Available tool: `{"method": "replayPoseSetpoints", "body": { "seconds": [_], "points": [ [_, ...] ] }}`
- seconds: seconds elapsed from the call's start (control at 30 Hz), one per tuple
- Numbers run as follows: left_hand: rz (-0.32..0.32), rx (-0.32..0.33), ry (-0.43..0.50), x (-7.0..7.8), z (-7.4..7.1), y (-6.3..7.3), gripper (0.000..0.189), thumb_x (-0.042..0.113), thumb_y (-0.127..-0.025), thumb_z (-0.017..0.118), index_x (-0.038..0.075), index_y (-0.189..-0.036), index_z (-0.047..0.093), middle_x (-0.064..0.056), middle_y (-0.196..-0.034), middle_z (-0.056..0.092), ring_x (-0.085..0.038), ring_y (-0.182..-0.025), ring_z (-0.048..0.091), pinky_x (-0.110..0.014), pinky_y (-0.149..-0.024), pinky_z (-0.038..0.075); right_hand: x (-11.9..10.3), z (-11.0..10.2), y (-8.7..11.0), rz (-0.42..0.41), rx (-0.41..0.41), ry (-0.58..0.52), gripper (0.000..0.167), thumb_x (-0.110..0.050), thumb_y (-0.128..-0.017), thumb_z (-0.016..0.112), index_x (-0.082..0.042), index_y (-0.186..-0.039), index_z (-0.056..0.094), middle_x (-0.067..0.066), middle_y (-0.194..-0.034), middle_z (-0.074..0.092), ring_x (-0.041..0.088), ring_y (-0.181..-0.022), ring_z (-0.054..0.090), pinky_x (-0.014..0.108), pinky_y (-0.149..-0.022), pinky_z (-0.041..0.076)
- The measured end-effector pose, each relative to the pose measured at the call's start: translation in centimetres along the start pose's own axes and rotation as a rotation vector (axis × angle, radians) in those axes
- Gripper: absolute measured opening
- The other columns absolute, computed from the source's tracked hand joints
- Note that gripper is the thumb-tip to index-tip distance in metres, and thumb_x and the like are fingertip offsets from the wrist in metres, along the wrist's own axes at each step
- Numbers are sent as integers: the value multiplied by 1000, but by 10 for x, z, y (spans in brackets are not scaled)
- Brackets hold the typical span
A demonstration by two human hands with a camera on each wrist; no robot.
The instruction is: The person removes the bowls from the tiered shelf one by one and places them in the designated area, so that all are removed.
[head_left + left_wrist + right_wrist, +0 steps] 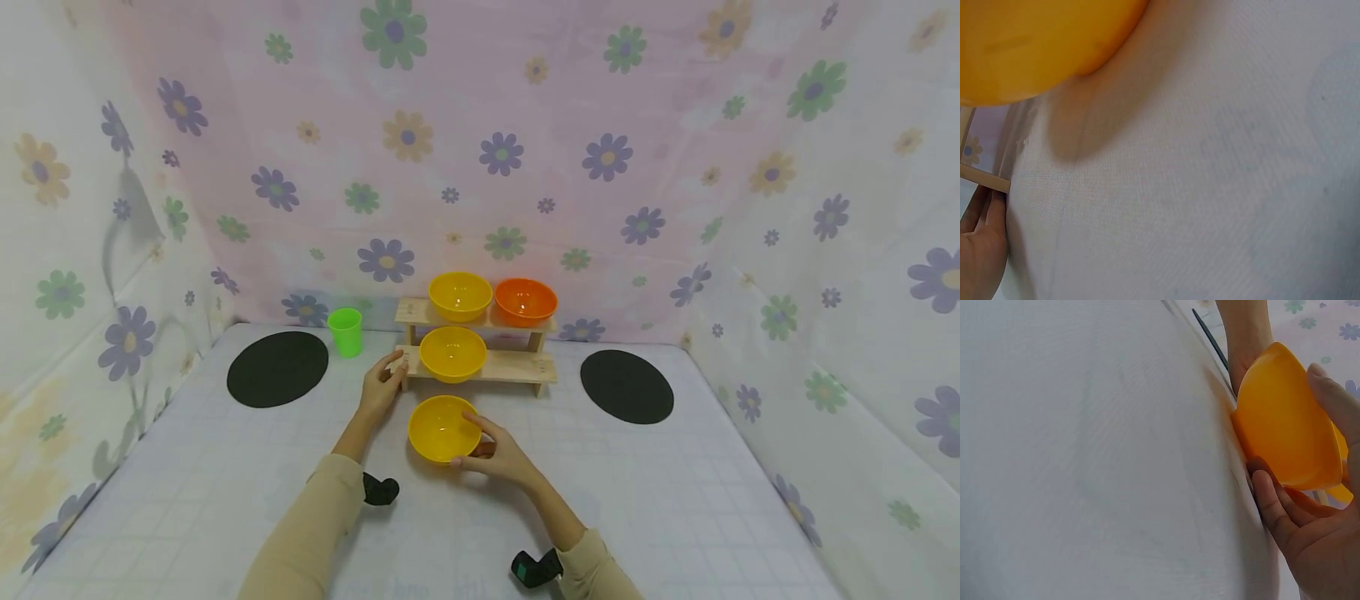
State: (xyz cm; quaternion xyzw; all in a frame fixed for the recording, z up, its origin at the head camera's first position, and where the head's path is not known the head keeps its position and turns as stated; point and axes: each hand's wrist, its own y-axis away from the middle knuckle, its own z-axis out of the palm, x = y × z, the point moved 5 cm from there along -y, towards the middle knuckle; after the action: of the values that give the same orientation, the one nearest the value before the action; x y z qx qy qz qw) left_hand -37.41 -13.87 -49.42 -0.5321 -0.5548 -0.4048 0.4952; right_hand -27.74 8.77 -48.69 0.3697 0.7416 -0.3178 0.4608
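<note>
My right hand grips a yellow bowl by its right side, in front of the wooden two-step stand. In the right wrist view this bowl lies between the spread thumb and fingers, its base close over the white cloth. At the left end of the stand's lower step, my left hand touches the board with its fingertips. The left wrist view catches only part of that hand against the stand's edge. A second yellow bowl sits on the lower step.
On the upper step stand a yellow bowl and an orange bowl. A green cup is left of the stand. Black round mats lie at left and right. Flowered cloth walls the table.
</note>
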Motion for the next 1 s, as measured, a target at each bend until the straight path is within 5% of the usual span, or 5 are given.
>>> {"method": "replayPoseSetpoints", "body": {
  "seconds": [0.23, 0.47, 0.7, 1.0],
  "points": [
    [5, -5, 16, 0, 0, 0, 44, 25, -96, 54, 7, -136, 49, -14, -144, 41, -32, -118, 47, -35, -91, 43, -35, -9, 10, -66, 108, 1, 62, -2, -82, 70, 14, -133, 39, 36, -131, 42, 47, -95, 58, 40, -77, 53],
    [-4, -6, 24, 5, -1, 3, 43, 23, -97, 54, 5, -136, 49, -15, -143, 43, -30, -112, 50, -28, -85, 44, -40, -29, 2, 24, 227, -53, 60, -5, -83, 68, 3, -136, 41, 29, -136, 40, 45, -105, 53, 43, -83, 50],
    [-7, -5, 31, -1, -1, 0, 44, 23, -96, 54, 7, -136, 48, -16, -142, 43, -28, -107, 49, -23, -80, 43, -55, -50, -17, -24, 352, -46, 65, -5, -84, 68, 3, -140, 36, 33, -135, 39, 49, -110, 49, 48, -84, 47],
    [-2, -5, 22, 0, 0, 0, 44, 23, -96, 54, 6, -136, 49, -17, -144, 41, -28, -107, 49, -24, -81, 43, -54, -61, -47, -52, 305, -118, 69, -1, -83, 67, 5, -142, 32, 34, -137, 36, 51, -115, 45, 51, -94, 43]
  ]
}}
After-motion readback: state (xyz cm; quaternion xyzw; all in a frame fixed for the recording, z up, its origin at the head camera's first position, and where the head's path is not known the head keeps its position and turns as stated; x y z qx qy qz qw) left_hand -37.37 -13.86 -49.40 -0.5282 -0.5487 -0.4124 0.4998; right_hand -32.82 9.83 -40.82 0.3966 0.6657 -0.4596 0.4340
